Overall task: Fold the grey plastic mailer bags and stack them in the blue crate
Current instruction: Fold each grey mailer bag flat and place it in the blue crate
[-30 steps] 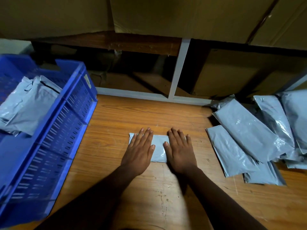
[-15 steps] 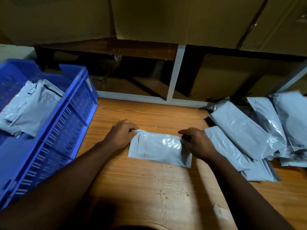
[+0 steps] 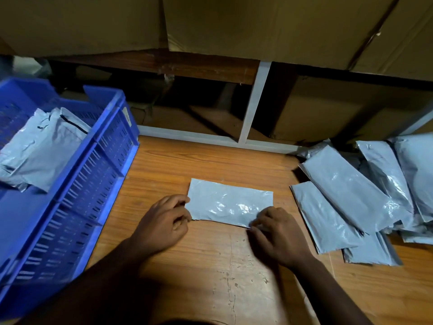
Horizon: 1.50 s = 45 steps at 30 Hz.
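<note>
The left hand (image 3: pixel 164 221) pinches the near-left corner of the grey mailer bag (image 3: pixel 230 200), its fingers curled at the bag's left edge. The right hand (image 3: pixel 274 231) pinches the near-right corner, fingertips curled onto the plastic. Both hold the bag at its near edge, so by the look of it the next fold is about to be lifted away from the person, though that is a judgement.

The bag lies flat on the wooden surface (image 3: pixel 210 266), in the middle, between the crate and the pile. Its long axis runs left to right, slightly tilted so the right end sits a little nearer the person; its short sides face the crate and the pile.

At the left edge of the surface stands the blue crate (image 3: pixel 93 184), with a few folded bags (image 3: pixel 42 151) already lying inside. At the right edge a loose, overlapping pile of unfolded bags (image 3: pixel 351 198) still waits. So some bags are done, one is in hand, and a good many are left.
</note>
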Available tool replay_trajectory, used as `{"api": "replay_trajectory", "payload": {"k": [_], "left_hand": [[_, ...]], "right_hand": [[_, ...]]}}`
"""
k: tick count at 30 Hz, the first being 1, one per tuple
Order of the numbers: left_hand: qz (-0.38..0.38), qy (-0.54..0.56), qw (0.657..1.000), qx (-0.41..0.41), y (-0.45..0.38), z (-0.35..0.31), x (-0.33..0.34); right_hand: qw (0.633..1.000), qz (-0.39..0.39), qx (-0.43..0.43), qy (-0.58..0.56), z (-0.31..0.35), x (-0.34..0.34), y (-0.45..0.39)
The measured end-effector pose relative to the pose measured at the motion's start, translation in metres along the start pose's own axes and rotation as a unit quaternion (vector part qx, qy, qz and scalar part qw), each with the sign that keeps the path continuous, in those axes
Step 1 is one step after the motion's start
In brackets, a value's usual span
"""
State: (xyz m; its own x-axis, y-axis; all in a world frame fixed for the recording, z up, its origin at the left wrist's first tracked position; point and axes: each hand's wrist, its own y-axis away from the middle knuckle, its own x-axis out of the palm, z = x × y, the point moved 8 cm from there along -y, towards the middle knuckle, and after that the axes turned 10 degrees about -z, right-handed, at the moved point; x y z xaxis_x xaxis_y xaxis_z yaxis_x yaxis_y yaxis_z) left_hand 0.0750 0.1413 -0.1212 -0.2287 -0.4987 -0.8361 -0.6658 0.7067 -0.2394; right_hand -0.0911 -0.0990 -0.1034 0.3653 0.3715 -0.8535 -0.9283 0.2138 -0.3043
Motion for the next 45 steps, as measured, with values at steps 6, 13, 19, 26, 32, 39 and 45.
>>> {"api": "replay_trajectory", "payload": {"k": [6, 13, 19, 26, 32, 39, 45], "left_hand": [[-0.028, 0.015, 0.999, 0.018, -0.047, -0.036, 0.025], [0.039, -0.069, 0.997, 0.021, -0.067, -0.033, 0.079], [0.013, -0.118, 0.993, 0.022, -0.064, -0.03, 0.088], [0.016, -0.128, 0.991, 0.029, -0.062, -0.03, 0.086], [0.022, -0.162, 0.986, 0.02, -0.061, -0.028, 0.086], [0.055, -0.149, 0.987, -0.004, -0.056, -0.026, 0.084], [0.035, -0.149, 0.988, 0.038, -0.073, -0.046, 0.084]], "right_hand": [[0.997, -0.066, 0.032, 0.037, 0.024, 0.025, -0.052], [0.993, 0.013, 0.064, 0.102, 0.027, 0.094, -0.064], [0.99, 0.023, 0.069, 0.124, 0.023, 0.102, -0.062], [0.993, 0.017, 0.064, 0.096, 0.017, 0.095, -0.059], [0.99, 0.015, 0.1, 0.102, 0.012, 0.087, -0.052], [0.99, 0.016, 0.12, 0.073, -0.009, 0.077, -0.036], [0.985, 0.028, 0.126, 0.113, -0.021, 0.063, -0.042]]}}
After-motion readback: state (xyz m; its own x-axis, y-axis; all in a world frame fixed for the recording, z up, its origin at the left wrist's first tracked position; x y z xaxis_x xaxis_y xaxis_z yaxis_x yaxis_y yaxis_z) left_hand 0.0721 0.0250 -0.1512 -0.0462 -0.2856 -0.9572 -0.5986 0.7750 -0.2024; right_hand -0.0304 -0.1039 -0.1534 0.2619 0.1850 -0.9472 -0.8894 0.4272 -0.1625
